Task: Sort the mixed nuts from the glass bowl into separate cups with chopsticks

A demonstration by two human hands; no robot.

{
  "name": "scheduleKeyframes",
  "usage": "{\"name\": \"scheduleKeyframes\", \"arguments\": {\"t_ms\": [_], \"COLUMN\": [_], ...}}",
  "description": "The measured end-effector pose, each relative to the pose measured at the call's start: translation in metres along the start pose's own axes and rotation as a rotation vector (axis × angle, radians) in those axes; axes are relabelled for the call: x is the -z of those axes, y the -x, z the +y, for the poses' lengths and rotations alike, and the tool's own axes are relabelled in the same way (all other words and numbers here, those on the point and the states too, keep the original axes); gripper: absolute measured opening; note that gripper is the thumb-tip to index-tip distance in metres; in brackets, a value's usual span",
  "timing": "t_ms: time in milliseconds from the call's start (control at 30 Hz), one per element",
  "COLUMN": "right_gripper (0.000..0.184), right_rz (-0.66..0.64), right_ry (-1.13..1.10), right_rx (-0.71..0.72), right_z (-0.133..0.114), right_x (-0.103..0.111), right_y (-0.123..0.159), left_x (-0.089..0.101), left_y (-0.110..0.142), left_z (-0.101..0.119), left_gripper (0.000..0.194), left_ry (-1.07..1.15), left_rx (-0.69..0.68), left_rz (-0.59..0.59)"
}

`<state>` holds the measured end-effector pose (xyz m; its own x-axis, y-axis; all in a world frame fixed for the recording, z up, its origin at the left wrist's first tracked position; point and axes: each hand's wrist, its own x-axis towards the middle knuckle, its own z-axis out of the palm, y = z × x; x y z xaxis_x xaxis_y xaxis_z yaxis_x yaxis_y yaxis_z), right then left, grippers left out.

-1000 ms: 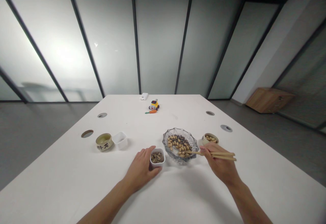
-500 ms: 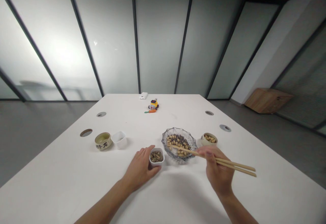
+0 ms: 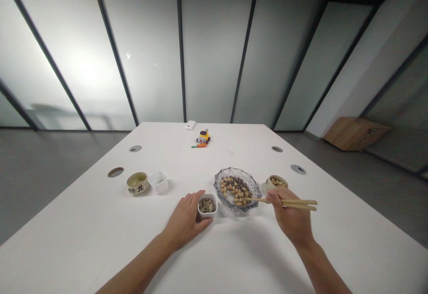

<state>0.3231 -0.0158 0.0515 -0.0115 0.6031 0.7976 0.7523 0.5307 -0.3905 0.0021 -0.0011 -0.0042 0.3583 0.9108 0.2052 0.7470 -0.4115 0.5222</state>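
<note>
A small white square cup of striped seeds stands on the table, my left hand wrapped round its left side. In my right hand is a pair of wooden chopsticks. Their tips reach over the right part of a clear glass bowl, by the nuts inside. Pistachio-like nuts and dark seeds lie mixed in that bowl. Just behind my right hand sits a small ceramic bowl holding more nuts, partly hidden by the hand.
On the left stand a ceramic bowl with dark characters and a white plastic cup. A yellow toy car, an orange toy carrot and a white box-like device lie farther back. Round holes pierce the white table near both sides.
My right hand has shifted slightly right, drawing the chopstick tips from the bowl's left-middle toward its right side. The chopsticks lie more level. My left hand stays at the cup.
</note>
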Motion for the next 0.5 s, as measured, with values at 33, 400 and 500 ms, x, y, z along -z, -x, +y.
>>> {"name": "scheduleKeyframes", "arguments": {"t_ms": [33, 400, 500], "right_gripper": [0.047, 0.041, 0.041], "right_rz": [-0.032, -0.083, -0.092], "right_ry": [0.007, -0.008, -0.035], "right_rx": [-0.007, 0.027, 0.039], "right_z": [0.0003, 0.0007, 0.0001], "right_x": [-0.0013, 0.0008, 0.0014], "right_y": [0.0007, 0.003, 0.0023], "left_x": [-0.0003, -0.0024, -0.0025], "left_y": [-0.0002, -0.0001, -0.0001], "left_z": [-0.0005, -0.0034, -0.0035], "left_gripper": [0.069, 0.07, 0.07], "left_ry": [-0.002, -0.015, -0.013], "left_rx": [-0.001, -0.007, -0.009], "left_rz": [0.0, 0.01, 0.002]}}
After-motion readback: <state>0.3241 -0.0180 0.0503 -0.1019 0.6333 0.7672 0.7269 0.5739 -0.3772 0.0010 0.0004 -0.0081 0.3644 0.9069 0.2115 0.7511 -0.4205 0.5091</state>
